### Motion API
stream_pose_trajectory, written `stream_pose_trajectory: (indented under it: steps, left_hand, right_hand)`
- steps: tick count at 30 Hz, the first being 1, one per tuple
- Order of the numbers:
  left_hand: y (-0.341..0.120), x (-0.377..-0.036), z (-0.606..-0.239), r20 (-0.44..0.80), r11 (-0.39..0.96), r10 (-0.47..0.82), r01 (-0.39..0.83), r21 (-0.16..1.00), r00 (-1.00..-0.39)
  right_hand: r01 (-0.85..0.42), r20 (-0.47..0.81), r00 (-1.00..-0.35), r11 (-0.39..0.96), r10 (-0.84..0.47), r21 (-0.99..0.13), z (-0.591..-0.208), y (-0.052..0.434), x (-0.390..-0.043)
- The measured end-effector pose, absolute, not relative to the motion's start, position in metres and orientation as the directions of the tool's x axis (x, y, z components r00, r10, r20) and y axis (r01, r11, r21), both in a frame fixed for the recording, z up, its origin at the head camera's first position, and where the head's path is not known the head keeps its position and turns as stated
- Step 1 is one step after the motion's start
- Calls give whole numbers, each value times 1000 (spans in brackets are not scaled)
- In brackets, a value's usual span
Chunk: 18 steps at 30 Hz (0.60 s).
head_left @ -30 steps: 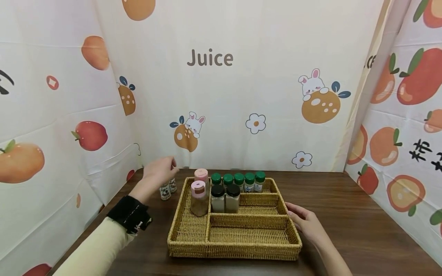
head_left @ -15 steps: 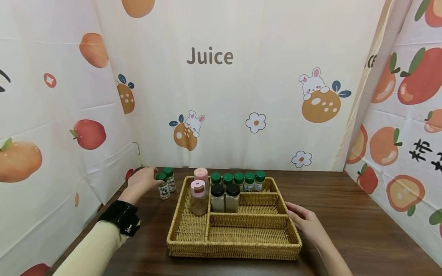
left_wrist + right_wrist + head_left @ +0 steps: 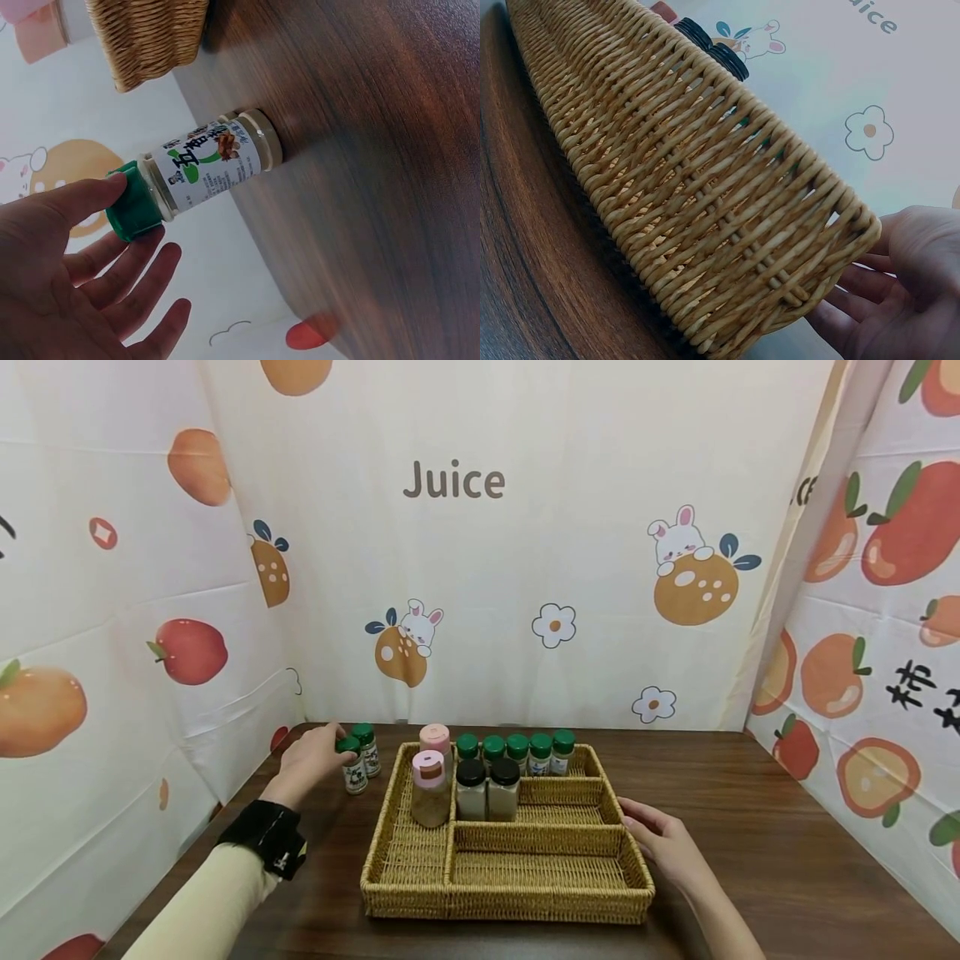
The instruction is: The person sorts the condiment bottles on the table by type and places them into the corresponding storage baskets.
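With the left hand (image 3: pixel 67 262) spread and only a thumb tip on the green cap of the small labelled spice jar (image 3: pixel 199 172) standing on the dark wooden table (image 3: pixel 750 827) at the woven wicker tray's (image 3: pixel 525 893) ten o'clock, a careless nudge could topple it into its twin jar (image 3: pixel 367 749), while the right hand (image 3: pixel 663 843) rests open against the tray's three o'clock wall.

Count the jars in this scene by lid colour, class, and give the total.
Green lids: 7, five in the basket's back row and two on the table by the left hand.
Black lids: 2.
Pink lids: 2.
Total: 11 jars.
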State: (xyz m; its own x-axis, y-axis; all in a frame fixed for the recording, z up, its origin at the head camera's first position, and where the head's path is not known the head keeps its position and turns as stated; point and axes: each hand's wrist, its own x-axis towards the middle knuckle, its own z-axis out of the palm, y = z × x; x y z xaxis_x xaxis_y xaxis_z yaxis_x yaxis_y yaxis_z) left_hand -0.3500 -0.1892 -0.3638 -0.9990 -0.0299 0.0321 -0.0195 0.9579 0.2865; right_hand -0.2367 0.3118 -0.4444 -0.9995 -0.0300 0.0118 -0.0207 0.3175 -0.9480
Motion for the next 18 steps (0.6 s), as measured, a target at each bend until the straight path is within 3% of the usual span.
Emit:
stream_pose_trajectory:
  steps: [18]
  left_hand:
    - [-187, -334, -350, 86, 944, 19, 46, 328, -996]
  right_hand:
    - [-19, 9, -999, 337, -33, -941, -444, 311, -236]
